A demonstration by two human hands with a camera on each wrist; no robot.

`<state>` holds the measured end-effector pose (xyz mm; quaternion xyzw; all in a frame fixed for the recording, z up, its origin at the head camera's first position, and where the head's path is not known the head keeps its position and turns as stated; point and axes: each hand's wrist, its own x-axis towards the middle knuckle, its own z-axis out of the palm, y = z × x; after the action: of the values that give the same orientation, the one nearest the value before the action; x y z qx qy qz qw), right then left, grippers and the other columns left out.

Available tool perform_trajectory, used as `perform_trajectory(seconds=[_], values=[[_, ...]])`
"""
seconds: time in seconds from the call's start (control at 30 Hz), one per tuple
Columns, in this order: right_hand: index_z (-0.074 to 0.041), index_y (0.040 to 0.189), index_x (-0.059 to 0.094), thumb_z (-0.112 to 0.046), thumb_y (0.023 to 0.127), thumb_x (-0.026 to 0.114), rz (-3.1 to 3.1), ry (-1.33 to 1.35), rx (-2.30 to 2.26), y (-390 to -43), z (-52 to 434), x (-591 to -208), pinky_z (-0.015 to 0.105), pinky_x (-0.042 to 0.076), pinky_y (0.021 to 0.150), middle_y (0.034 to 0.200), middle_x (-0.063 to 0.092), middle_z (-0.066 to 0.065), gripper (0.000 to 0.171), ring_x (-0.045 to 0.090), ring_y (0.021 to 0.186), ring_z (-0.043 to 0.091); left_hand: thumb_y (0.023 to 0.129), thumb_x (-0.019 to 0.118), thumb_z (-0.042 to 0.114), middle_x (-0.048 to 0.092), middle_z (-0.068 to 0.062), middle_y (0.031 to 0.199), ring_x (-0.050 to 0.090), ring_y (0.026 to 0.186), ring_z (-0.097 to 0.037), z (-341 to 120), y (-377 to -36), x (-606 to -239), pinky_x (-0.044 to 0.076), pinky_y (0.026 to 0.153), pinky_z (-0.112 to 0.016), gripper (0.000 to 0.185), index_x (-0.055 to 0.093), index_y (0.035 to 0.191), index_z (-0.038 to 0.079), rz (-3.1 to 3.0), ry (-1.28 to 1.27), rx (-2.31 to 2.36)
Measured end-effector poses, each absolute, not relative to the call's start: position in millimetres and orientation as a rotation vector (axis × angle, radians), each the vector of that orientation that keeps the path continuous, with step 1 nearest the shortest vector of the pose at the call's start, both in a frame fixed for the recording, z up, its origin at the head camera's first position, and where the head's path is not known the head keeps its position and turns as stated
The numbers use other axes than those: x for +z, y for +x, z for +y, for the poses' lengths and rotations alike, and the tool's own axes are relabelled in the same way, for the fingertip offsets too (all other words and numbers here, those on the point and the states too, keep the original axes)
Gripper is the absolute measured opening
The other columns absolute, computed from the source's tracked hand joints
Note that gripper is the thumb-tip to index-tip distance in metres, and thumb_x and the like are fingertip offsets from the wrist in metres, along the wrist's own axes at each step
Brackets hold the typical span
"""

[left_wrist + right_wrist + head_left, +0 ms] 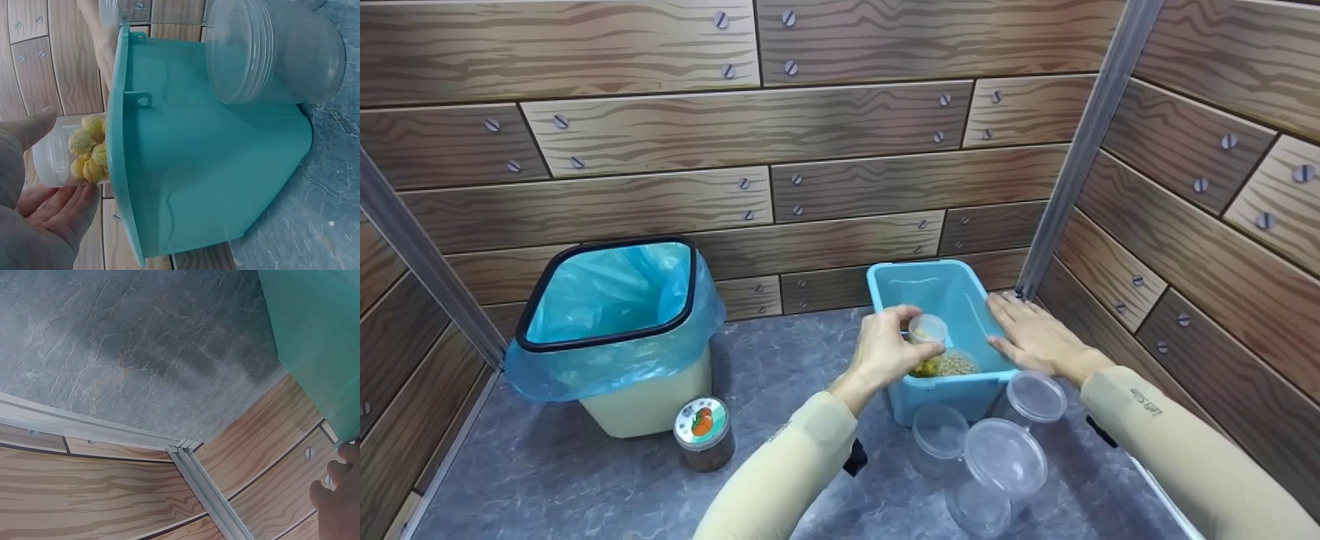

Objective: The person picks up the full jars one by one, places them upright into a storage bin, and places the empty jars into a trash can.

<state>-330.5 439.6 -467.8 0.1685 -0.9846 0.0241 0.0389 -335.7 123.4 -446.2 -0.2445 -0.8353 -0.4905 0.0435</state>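
My left hand (881, 346) grips a small clear plastic jar (53, 152) between thumb and fingers. Yellow popcorn-like puffs (84, 146) fill its lower part. The jar dips past the front rim of a blue bin (941, 401), its base hidden behind the wall in the left wrist view. Beside it in the bin lies a round container of beige pieces (958, 363). My right hand (1039, 336) rests with straight fingers along the bin's right rim; only its fingertips (337, 475) show in the right wrist view.
Several clear, see-through jars (939, 442) stand before the bin, one topped by another (1006, 457). Left stands a bin lined with a blue bag (660, 360). By it is a jar with a carrot-pictured lid (703, 424). Wood-patterned walls (840, 120) enclose the grey table.
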Motion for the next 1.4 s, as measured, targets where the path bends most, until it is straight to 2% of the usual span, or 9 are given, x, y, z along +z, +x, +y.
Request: perform_trajectory(seconds=[0.4,0.53,0.73,0.97,1.23,1.4], values=[[0.011,0.173,0.027,-0.040,0.119,0.049,-3.011,0.527,0.077,-331,441,-468,0.070,0.024,0.139,0.181,0.030,0.033,0.077,0.027,0.170,0.057,0.086,0.097,0.031,0.086,-0.004,0.119,0.079,0.100,-0.016,128,-338,-459,0.065,0.086,-0.030,0.055,0.081,0.135,0.011,-2.593,-0.678,-1.380],[0.011,0.173,0.027,-0.039,0.119,0.049,-3.011,0.510,0.074,-329,445,-467,0.070,0.025,0.139,0.181,0.030,0.033,0.077,0.027,0.170,0.057,0.087,0.096,0.032,0.086,-0.004,0.120,0.079,0.101,-0.016,136,-339,-457,0.066,0.086,-0.029,0.055,0.080,0.136,0.012,-2.619,-0.711,-1.359],[0.010,0.173,0.028,-0.040,0.119,0.049,-3.010,0.503,0.073,-328,446,-467,0.071,0.026,0.138,0.181,0.030,0.032,0.077,0.028,0.170,0.057,0.087,0.096,0.027,0.086,-0.005,0.117,0.073,0.093,-0.012,140,-350,-449,0.064,0.083,-0.030,0.055,0.080,0.136,0.009,-2.715,-0.840,-1.341],[0.009,0.173,0.027,-0.040,0.118,0.049,-3.013,0.518,0.087,-330,442,-465,0.072,0.027,0.138,0.182,0.030,0.032,0.077,0.027,0.170,0.056,0.087,0.095,0.020,0.084,-0.010,0.127,0.076,0.108,-0.018,129,-367,-440,0.066,0.096,-0.037,0.057,0.078,0.140,0.006,-2.808,-0.995,-1.293],[0.009,0.173,0.027,-0.040,0.118,0.050,-3.007,0.506,0.081,-332,443,-463,0.072,0.026,0.138,0.182,0.030,0.031,0.077,0.027,0.170,0.056,0.086,0.089,0.011,0.083,-0.009,0.128,0.068,0.100,-0.014,132,-370,-436,0.062,0.090,-0.031,0.052,0.079,0.136,0.005,-2.857,-1.132,-1.270],[0.009,0.174,0.027,-0.040,0.118,0.050,-3.025,0.503,0.089,-330,441,-466,0.072,0.025,0.138,0.182,0.030,0.031,0.078,0.026,0.171,0.056,0.085,0.092,0.008,0.081,-0.010,0.137,0.071,0.113,-0.017,131,-372,-435,0.063,0.100,-0.034,0.056,0.078,0.139,0.006,-2.929,-1.178,-1.251]])
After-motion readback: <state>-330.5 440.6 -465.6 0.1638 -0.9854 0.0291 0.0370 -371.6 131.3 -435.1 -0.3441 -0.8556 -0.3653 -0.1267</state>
